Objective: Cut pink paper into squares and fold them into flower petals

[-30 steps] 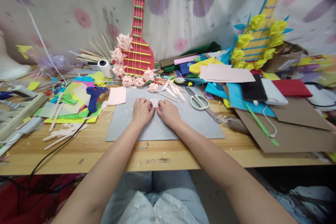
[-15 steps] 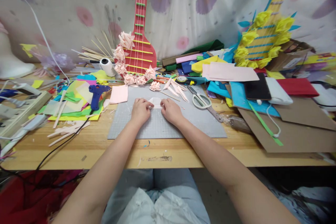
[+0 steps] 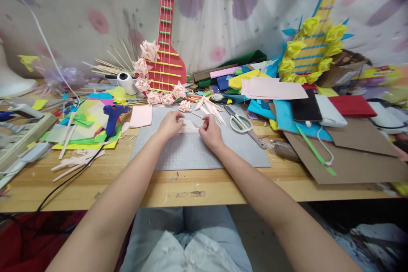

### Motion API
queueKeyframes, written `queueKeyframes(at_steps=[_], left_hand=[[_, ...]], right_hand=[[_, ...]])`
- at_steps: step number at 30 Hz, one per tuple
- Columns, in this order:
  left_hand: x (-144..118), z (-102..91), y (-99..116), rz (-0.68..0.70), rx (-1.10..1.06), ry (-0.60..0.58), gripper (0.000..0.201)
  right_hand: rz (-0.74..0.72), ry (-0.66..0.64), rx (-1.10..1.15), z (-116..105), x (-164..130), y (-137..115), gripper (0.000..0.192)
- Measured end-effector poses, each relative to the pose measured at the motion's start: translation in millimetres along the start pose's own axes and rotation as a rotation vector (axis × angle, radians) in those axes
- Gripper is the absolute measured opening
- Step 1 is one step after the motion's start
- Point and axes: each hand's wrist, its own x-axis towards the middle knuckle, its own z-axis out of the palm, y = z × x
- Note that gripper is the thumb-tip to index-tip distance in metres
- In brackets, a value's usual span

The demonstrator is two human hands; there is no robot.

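Observation:
A small pale, whitish piece of paper (image 3: 190, 127) lies on the grey cutting mat (image 3: 191, 153), with its right end lifted a little. My left hand (image 3: 172, 125) has its fingers closed at the paper's left end. At the right end my right hand (image 3: 211, 131) is bent into a pinch by the raised corner. Its fingertips partly hide whatever contact there is. Just beyond the hands are a pale pink paper flower (image 3: 185, 106) and several pointed pink paper strips (image 3: 212, 108).
Scissors (image 3: 240, 124) and a metal ruler (image 3: 256, 139) lie right of the mat. To the left are a pink paper square (image 3: 141, 116) and a blue glue gun (image 3: 113, 119) with its cord. A red paper-flowered instrument (image 3: 168, 68) stands behind; cardboard (image 3: 306, 157) lies right.
My hands have drawn slightly apart, the right one shifting to the right and turning into a raised pinch. More of the paper shows between them. The whole view has shifted a little.

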Motion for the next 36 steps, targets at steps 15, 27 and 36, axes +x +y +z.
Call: queueKeyframes(at_steps=[15, 27, 36], left_hand=[[30.4, -10.5, 44.0, -0.039, 0.196, -0.443, 0.041], [32.1, 1.5, 54.3, 0.2, 0.212, -0.526, 0.033], [-0.2, 1.2, 31.4, -0.254, -0.767, -0.096, 0.015]], right_hand=[[0.082, 0.117, 0.235, -4.2, 8.1, 11.9, 0.029], [0.093, 0.167, 0.238, -11.6, 6.6, 6.1, 0.028], [0.005, 0.176, 0.075, -16.8, 4.8, 6.6, 0.027]])
